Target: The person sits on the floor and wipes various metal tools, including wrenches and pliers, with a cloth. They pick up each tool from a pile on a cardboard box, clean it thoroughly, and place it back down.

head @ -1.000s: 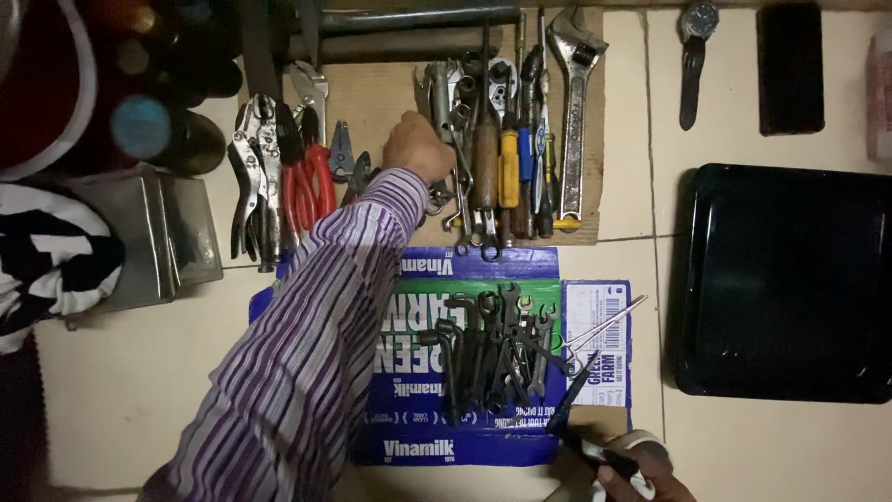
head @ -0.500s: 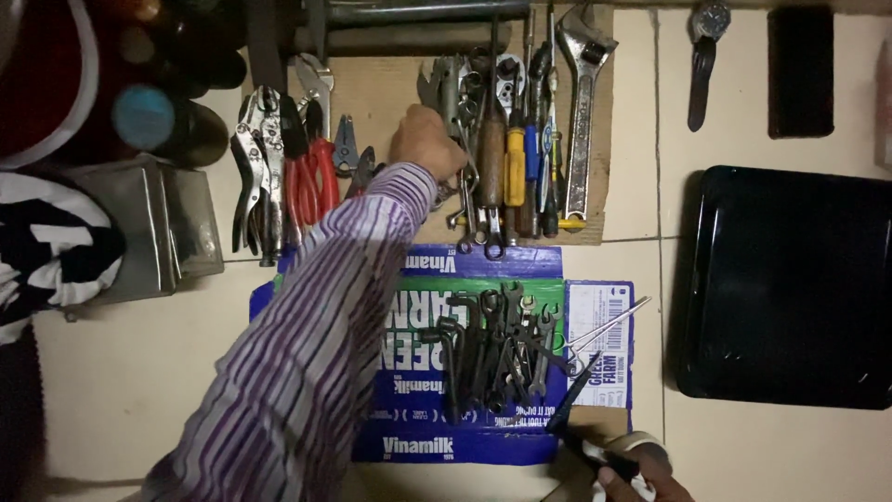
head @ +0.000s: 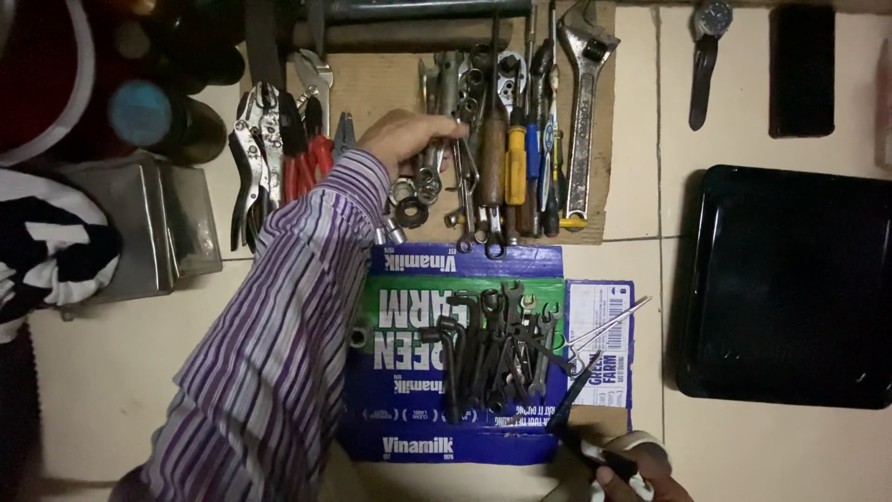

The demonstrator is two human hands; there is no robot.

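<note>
Gripping one wrench (head: 462,177), left hand (head: 401,139), one tray (head: 790,288)

The scene is dim and warm-toned, lit softly from above with no hard shadows. The pale floor tiles (head: 111,372) look dull yellow-grey. The upper left of the frame sinks into murk, and the black tray (head: 790,288) at right shows only a faint sheen. Metal tools at top centre catch small highlights. Detail is slightly soft and grainy; the striped sleeve (head: 269,353) is mildly blurred.
</note>
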